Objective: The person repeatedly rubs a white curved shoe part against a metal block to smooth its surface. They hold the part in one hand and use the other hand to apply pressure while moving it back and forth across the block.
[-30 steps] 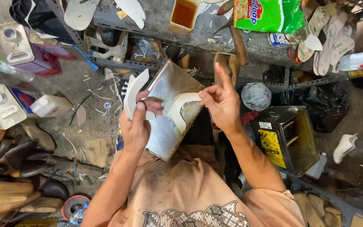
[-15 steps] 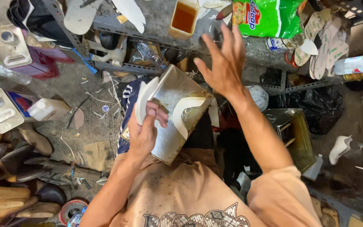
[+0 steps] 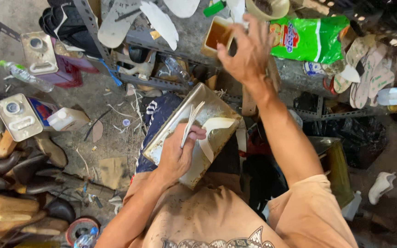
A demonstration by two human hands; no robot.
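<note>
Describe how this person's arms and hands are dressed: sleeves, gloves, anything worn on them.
Both hands are bare: no gloves on the left hand or the right hand. No watch, ring or band shows on either wrist. Both forearms are uncovered. The right arm comes out of a short, loose, peach-coloured sleeve of a T-shirt, smudged with grime, with a dark print on the chest.

L hand (image 3: 176, 156) gripping, R hand (image 3: 244, 50) outstretched

One head-worn camera looks steeply down, close over the lap, probably tilted toward a cluttered shelf (image 3: 180, 34).
</note>
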